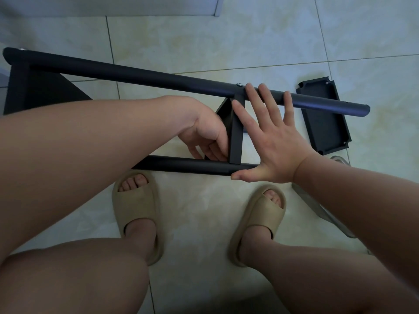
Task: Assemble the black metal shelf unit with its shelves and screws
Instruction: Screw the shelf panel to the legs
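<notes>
The black shelf frame lies on its side across the tiled floor. Its far pole [140, 75] runs from upper left to right, and a near pole [188, 165] lies in front of my feet. A black shelf [235, 132] stands on edge between the two poles. My left hand [208, 137] curls its fingers round that shelf's left side near the near pole. My right hand [269, 137] is spread flat, its fingers reaching the far pole and its thumb against the near pole's end. A silver screw head [238, 84] shows on the far pole. Another shelf [31, 87] sits at the frame's left end.
A loose black shelf tray [326, 123] lies on the tiles at the right, partly under the far pole's end. A clear plastic piece [326, 214] lies beside my right forearm. My feet in beige slippers [138, 209] stand just before the frame. A wall base runs along the top.
</notes>
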Action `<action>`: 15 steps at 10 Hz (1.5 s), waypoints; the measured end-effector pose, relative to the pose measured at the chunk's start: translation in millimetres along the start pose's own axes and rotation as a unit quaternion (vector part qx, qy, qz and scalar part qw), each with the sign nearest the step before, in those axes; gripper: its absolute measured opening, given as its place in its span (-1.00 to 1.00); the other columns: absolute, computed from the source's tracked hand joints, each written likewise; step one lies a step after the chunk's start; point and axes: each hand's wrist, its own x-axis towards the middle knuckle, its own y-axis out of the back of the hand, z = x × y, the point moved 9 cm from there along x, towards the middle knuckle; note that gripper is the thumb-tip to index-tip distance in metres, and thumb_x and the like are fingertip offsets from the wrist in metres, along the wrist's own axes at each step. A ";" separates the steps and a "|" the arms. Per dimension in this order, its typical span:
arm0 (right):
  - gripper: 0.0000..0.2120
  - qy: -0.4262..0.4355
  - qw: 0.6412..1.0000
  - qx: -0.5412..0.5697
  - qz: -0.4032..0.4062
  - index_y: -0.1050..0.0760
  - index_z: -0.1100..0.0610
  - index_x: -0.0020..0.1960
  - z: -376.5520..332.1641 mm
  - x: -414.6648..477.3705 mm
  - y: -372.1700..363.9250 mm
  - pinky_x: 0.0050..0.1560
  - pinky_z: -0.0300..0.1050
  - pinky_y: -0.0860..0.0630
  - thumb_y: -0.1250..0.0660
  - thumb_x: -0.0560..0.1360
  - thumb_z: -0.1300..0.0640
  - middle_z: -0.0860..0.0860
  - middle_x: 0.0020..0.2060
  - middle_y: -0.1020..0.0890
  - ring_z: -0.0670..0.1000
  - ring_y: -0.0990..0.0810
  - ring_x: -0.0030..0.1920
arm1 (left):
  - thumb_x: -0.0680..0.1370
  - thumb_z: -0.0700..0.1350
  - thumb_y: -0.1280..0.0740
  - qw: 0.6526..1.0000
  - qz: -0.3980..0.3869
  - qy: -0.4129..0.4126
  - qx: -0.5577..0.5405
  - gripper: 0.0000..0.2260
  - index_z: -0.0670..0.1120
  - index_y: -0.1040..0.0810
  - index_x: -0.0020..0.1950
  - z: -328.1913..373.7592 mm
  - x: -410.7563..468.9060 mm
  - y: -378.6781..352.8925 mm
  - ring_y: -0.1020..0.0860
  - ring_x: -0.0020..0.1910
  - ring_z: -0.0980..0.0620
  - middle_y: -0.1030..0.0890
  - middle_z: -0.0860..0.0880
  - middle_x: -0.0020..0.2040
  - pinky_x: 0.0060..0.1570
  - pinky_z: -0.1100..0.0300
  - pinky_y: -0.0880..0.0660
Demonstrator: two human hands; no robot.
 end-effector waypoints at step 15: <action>0.21 0.002 1.000 0.004 0.004 0.08 0.13 0.66 0.0 0.1 0.9 0.48 0.53 0.16 0.08 0.31 -0.70 0.27 0.63 0.07 0.32 0.12 0.62 | 0.55 -0.16 -0.40 0.998 -0.009 -0.014 0.056 -0.73 -0.03 -0.62 0.26 5.8 -5.7 5.4 -0.63 0.19 0.07 -0.70 0.04 0.13 0.41 -0.11 -0.34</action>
